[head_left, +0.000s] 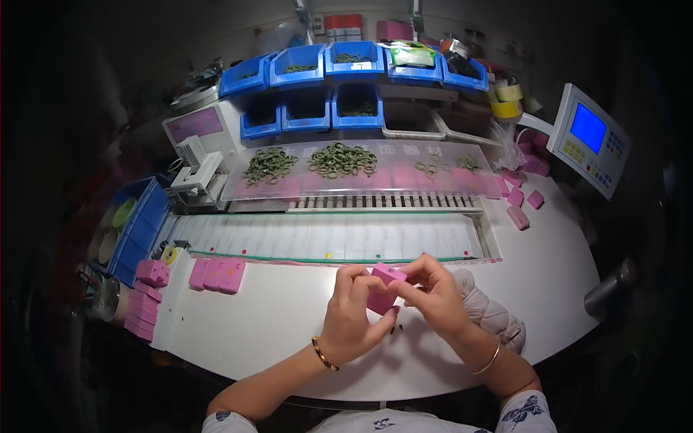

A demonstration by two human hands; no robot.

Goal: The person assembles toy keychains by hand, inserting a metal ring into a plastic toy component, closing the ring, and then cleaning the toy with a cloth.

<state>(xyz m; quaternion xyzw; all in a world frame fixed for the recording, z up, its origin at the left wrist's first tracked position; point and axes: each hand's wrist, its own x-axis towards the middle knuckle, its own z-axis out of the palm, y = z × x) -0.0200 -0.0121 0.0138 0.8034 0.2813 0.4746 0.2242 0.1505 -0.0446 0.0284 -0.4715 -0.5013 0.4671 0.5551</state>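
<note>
White table (238, 325); blue bins (296, 75) behind, some holding green pieces (351, 58) (others shadowed); both hands (348, 315) gripping pink block (379, 301).

The bare left forearm (278, 386) and bare right forearm (505, 369) slant inward; the left hand (348, 314) grips, fingers arched above, thumb extended below; the right hand (439, 302) turns leftward, index finger and thumb bent in a pinching grasp.

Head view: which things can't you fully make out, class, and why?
All in head view:
Pink block: partly covered by the left hand and right hand.
Grey cloth: partly hidden behind the right forearm.
Lower-left blue bin contents: lost in shadow.
Dark specks: too small to identify.
</note>
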